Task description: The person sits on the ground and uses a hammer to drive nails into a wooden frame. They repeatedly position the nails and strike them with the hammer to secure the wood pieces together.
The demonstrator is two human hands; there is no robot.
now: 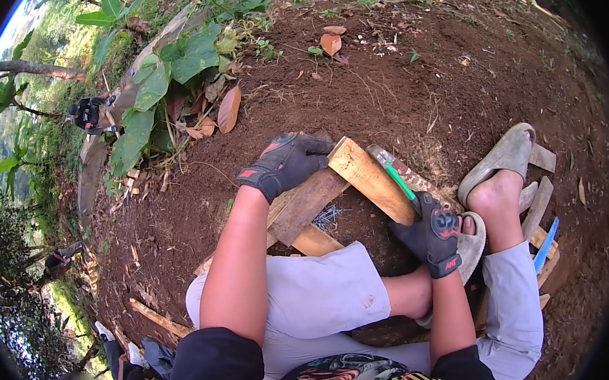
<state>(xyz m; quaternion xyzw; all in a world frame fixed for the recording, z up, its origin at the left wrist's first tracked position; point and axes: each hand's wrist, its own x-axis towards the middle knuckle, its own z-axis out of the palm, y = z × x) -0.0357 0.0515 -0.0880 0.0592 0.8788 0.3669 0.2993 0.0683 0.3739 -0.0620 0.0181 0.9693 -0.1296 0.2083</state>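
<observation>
My left hand (288,164), in a black glove with red marks, is closed at the far end of a pale wooden board (375,184). Its fingertips are partly hidden, pressed against the wood. That board slants toward me, its near end beside my right hand (429,236). My right hand, gloved alike, is closed around a slim green-handled tool (398,182), which points away along the board; its kind is unclear. Beneath my left hand, a darker brown plank (309,204) crosses another pale piece (315,241). A small pile of nails (331,216) lies on the soil between the boards.
A weathered wood strip (413,172) lies right of the board. Near my sandaled foot (500,159) are a blue saw blade (546,246) and wood offcuts (537,209). Leafy plants (170,79) grow at far left. Other people (91,113) are at the left edge.
</observation>
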